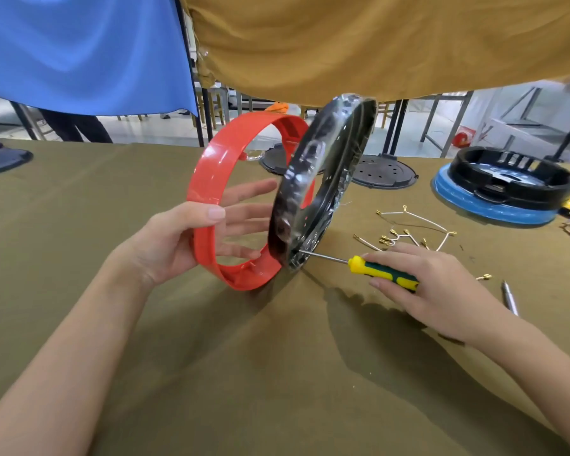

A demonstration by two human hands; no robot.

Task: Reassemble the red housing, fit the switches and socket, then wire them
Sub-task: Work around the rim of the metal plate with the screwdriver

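Note:
The red housing ring (211,179) stands on edge at the table's middle. My left hand (191,235) holds it, thumb over the rim and straight fingers reaching through the opening. Leaning against its right side is a black base plate covered in silver foil (313,179), also on edge. My right hand (431,284) grips a yellow and green screwdriver (382,271); its metal tip touches the plate's lower rim. White wires with brass terminals (412,232) lie loose just beyond that hand.
A black housing on a blue ring (507,192) sits at the far right. Two dark round plates (385,174) lie behind the work. A metal pen-like tool (510,297) lies at the right. Blue and mustard cloths hang overhead. Olive cloth covers the table.

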